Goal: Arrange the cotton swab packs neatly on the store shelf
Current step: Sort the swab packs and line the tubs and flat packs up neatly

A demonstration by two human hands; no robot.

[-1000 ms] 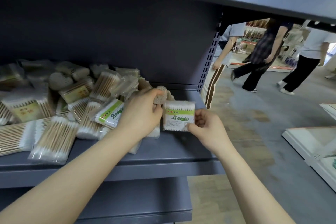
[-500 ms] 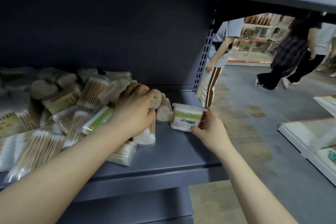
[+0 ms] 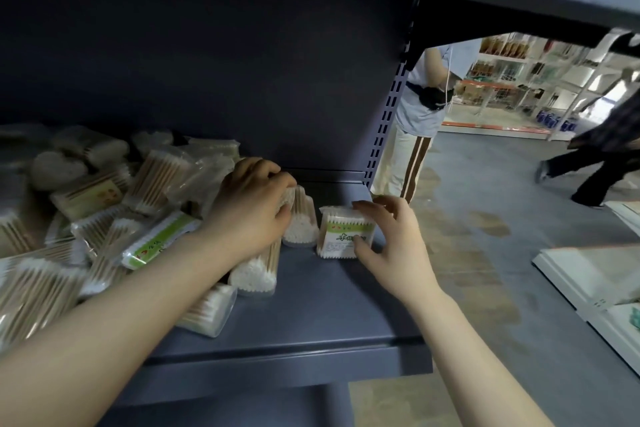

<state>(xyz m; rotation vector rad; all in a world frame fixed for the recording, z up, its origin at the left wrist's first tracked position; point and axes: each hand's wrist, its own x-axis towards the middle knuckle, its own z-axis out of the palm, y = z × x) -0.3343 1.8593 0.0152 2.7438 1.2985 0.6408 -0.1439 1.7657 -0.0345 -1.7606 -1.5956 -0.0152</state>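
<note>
We see the square swab pack (image 3: 337, 234) standing on the grey shelf (image 3: 311, 315) near its right end, our right hand (image 3: 391, 239) pinching it, fingers over its top, thumb on its green-banded label (the print is too blurred to read). Our left hand (image 3: 252, 208) curls around a clear upright pack (image 3: 300, 222) just beside it, the jumbled heap (image 3: 104, 204) farther left.
</note>
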